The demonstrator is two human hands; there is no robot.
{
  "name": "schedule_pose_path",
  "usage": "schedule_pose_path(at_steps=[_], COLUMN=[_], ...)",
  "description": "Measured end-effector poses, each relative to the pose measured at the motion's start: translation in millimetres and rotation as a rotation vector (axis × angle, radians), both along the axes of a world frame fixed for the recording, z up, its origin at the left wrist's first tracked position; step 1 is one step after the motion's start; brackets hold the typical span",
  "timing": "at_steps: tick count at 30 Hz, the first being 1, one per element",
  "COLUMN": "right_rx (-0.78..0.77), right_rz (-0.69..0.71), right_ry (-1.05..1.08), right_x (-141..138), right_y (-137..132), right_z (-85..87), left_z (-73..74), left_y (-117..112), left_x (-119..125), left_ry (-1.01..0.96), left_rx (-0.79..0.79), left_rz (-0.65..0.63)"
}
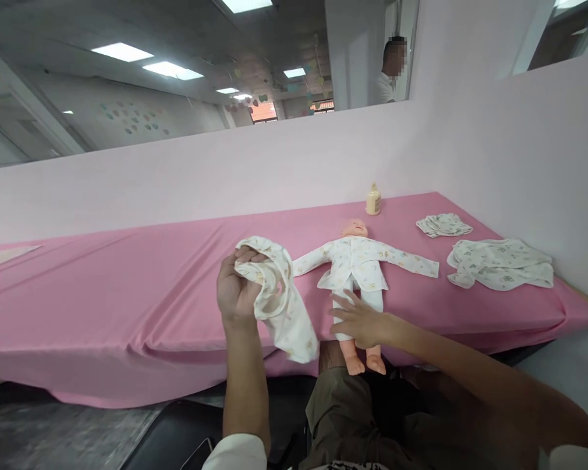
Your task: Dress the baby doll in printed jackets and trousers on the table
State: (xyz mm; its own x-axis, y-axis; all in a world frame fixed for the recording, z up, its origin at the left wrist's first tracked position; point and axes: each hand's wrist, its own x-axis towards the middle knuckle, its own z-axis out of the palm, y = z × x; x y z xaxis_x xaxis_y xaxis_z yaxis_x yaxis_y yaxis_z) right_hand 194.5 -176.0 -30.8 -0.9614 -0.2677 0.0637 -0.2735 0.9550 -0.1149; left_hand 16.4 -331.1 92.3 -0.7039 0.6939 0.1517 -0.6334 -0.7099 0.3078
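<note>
My left hand (238, 284) is raised over the front of the pink-covered table, its fingers curled round a white patterned baby garment (294, 323). The cloth loops over the fingers and hangs down to the right; its exact kind does not show. A baby doll (355, 228) lies on its back with its feet over the table's front edge. It wears a white printed jacket (355, 261), sleeves spread out, and white trousers (372, 300). My right hand (360, 320), fingers spread, rests on or just over the doll's legs and holds nothing.
Behind the doll's head stands a cream bottle (373, 200). Two more printed baby garments lie to the right, a small folded one (443, 225) and a larger one (502, 263). The pink tablecloth (102, 287) hangs over the front edge. A person (392, 68) shows behind the window.
</note>
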Motion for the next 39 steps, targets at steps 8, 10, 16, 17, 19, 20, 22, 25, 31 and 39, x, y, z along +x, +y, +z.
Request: schedule_pose_path(at_steps=[8,10,16,17,19,20,22,25,31,39], right_rx=[-0.215,-0.328,-0.456,-0.427,-0.356,-0.323,-0.268,-0.183,-0.098,-0.242], right_rz=[0.000,-0.024,-0.167,-0.169,-0.172,-0.179,-0.182,-0.174,-0.258,-0.108], right_ry=[0.076,0.131,0.408,0.428,0.443,0.447,0.463,0.472,0.449,0.243], right_x=[11,8,-1,-1,-1,0,1,4,9,25], right_y=[3,8,9,8,5,3,1,-4,-15,-29], right_z=[17.8,31.0,38.8,35.6,28.6,25.6,21.1,18.1,20.5,35.3], left_z=[-76.4,-98.1,-119.3,-117.3,-112.6,-110.4,-106.9,-102.7,-94.7,-90.2], left_y=[-7,-13,-16,-17,-21,-25,-34,-48,-55,-44], left_x=[46,63,92,94,97,99,102,108,120,126], left_ry=[-0.390,-0.420,-0.501,-0.472,-0.399,-0.362,-0.277,-0.113,0.042,0.031], left_rx=[-0.453,-0.501,-0.479,-0.469,-0.445,-0.427,-0.357,-0.209,-0.095,-0.147], left_rz=[-0.081,-0.077,-0.234,-0.244,-0.273,-0.296,-0.351,-0.417,-0.440,-0.495])
